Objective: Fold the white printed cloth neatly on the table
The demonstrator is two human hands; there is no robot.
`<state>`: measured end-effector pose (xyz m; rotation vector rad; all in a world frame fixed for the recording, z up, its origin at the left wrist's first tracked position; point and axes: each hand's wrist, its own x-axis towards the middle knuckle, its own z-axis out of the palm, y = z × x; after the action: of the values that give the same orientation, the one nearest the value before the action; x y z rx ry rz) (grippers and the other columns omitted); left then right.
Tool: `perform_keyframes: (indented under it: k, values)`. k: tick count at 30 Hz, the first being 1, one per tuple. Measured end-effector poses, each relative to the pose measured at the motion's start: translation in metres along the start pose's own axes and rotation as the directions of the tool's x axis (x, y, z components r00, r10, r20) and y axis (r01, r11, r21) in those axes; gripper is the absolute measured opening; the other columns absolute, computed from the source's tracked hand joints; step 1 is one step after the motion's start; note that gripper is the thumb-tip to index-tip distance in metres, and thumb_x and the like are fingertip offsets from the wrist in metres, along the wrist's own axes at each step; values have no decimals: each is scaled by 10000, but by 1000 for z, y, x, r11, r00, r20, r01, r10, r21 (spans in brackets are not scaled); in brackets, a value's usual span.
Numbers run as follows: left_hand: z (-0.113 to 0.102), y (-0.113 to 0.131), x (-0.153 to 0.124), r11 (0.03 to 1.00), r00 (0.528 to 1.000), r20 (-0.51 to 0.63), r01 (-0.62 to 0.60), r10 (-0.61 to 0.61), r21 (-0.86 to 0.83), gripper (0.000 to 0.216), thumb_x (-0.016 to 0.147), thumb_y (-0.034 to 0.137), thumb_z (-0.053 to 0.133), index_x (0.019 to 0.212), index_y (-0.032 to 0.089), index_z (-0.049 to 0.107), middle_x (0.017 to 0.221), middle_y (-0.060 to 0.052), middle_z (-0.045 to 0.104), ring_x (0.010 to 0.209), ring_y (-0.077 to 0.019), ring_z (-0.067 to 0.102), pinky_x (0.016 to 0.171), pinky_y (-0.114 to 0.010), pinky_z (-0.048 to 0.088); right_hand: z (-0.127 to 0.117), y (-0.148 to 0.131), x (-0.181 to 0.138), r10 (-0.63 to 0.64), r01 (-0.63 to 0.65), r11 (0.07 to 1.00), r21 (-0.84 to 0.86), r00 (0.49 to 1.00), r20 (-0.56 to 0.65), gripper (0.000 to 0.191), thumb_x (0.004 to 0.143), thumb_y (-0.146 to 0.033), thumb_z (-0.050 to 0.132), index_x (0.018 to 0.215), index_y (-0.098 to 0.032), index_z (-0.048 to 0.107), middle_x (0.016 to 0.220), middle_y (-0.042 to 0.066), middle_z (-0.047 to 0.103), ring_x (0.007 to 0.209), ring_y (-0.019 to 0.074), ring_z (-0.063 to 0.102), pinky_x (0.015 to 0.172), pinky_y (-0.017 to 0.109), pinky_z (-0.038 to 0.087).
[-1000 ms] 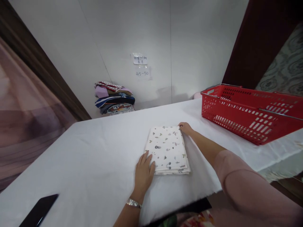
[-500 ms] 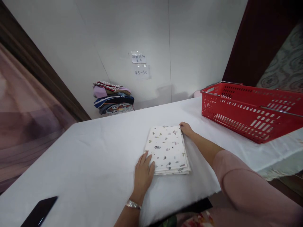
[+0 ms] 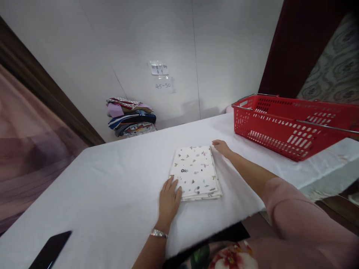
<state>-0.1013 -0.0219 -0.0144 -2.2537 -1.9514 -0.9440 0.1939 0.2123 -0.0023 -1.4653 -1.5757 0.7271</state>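
Note:
A folded white cloth [image 3: 193, 172] printed with small plants and animals lies flat on the white-covered table [image 3: 117, 186]. My left hand [image 3: 170, 200], with a silver bracelet at the wrist, rests open along its lower left edge, fingertips on the fabric. Just beyond the cloth's upper right corner is my right hand [image 3: 223, 148], its fingers drawn together. A narrow gap seems to separate them from the corner, and nothing shows in them.
A red plastic basket [image 3: 269, 129] with metal handles stands at the right. Folded clothes [image 3: 131, 116] are stacked by the wall at the back left. A dark phone-like slab [image 3: 52, 250] lies front left. Paper signs [image 3: 159, 68] hang on the wall. A sheer pink curtain [image 3: 30, 149] borders the left.
My right hand has come off the cloth's upper right corner, which it gripped before. My left hand stays at the lower left edge. The whole view has shifted slightly.

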Motion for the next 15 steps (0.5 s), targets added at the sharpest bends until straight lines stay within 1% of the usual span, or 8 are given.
perform_keyframes:
  k: [3,5,7,9,10,11,12,15]
  values:
    - [0,0,0,1000,1000,-6,0,-1,-12,332,883,325,444,1167,211,571,1337,-72,494,1220,-254,450,997,-467,408,1,-10,-21,-56,56,998,9,998,-30,358,751,-241,499,1074,-186,640,1103,86,649,1000,222,591,882,385,453]
    - [1,0,0,1000,1000,-4,3,-3,-9,334,885,329,439,1167,207,571,1340,-74,490,1225,-255,445,999,-467,406,5,-14,-39,-131,131,991,-10,991,1,383,789,-326,504,1143,-222,609,1230,66,587,1146,232,511,973,393,391]
    - [1,-1,0,1000,1000,0,0,0,3,337,889,332,430,1165,200,571,1340,-79,490,1229,-255,439,1007,-469,397,9,-16,-55,-204,216,972,-88,970,130,438,802,-407,515,1203,-242,572,1336,56,502,1257,249,405,1040,410,313]
    - [1,-1,0,1000,1000,5,-10,9,15,340,894,332,422,1165,193,571,1341,-84,489,1232,-251,435,1017,-466,387,11,-14,-66,-193,256,948,-189,935,299,484,817,-446,500,1256,-245,532,1422,57,402,1321,270,311,1080,456,225]
    - [1,-1,0,1000,1000,8,-14,14,18,341,897,332,418,1168,192,570,1342,-84,487,1233,-249,433,1021,-464,383,11,-13,-69,-159,250,942,-223,920,359,493,826,-450,489,1274,-247,516,1450,55,357,1337,276,281,1088,476,192]
    - [1,-1,0,1000,1000,10,-18,18,20,343,898,332,415,1171,192,568,1344,-84,485,1233,-246,433,1022,-461,382,10,-12,-70,-122,225,947,-231,912,391,491,829,-447,490,1277,-248,515,1465,51,327,1346,279,264,1093,482,173]
    - [1,-1,0,1000,1000,12,-20,19,20,345,899,334,413,1174,193,566,1346,-83,484,1234,-245,433,1022,-460,383,9,-12,-71,-96,186,961,-203,917,388,483,820,-440,510,1260,-244,535,1465,50,326,1348,279,262,1097,472,170]
    - [1,0,0,1000,1000,11,-15,15,17,348,898,342,414,1174,196,567,1345,-80,486,1234,-243,434,1021,-455,383,4,-17,-70,-62,68,998,-14,963,263,421,768,-416,587,1137,-218,631,1392,63,444,1326,267,314,1098,404,219]
